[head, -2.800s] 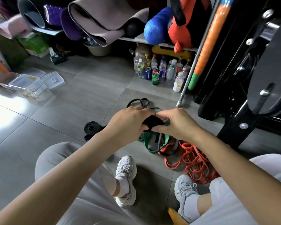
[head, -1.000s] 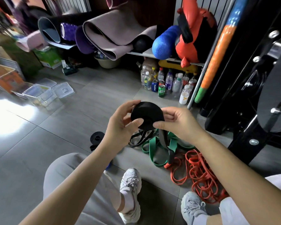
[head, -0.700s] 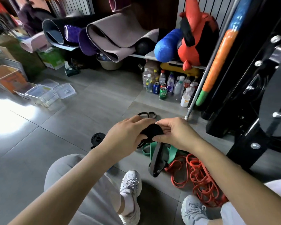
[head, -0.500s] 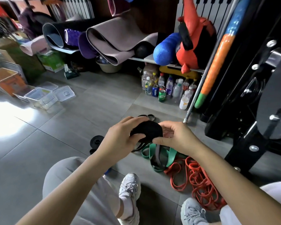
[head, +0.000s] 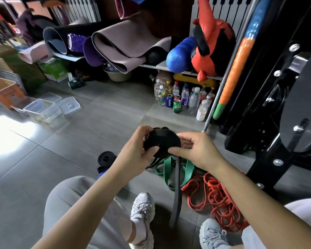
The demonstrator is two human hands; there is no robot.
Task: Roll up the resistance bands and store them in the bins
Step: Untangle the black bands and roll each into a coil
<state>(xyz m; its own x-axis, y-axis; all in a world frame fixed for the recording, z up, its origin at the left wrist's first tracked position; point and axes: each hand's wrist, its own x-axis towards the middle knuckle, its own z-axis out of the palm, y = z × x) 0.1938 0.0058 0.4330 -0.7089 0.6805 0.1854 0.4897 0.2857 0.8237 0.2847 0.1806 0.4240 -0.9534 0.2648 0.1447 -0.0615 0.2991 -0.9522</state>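
- I read the left hand [head: 135,155] as gripping the black band roll [head: 162,141] from its 9 o'clock side, thumb and fingers curled round the rim.
- The right hand [head: 196,151] pinches the roll at 3 o'clock, thumb on the near face.
- The roll is held mid-frame, above the floor; its loose tail [head: 176,194] hangs toward 6 o'clock.
- The green band [head: 188,169] and orange bands [head: 214,194] lie on the floor at 5 o'clock of the roll.
- A coiled black band [head: 105,157] lies at 8 o'clock; the clear bins [head: 43,110] stand at 10 o'clock, well apart.
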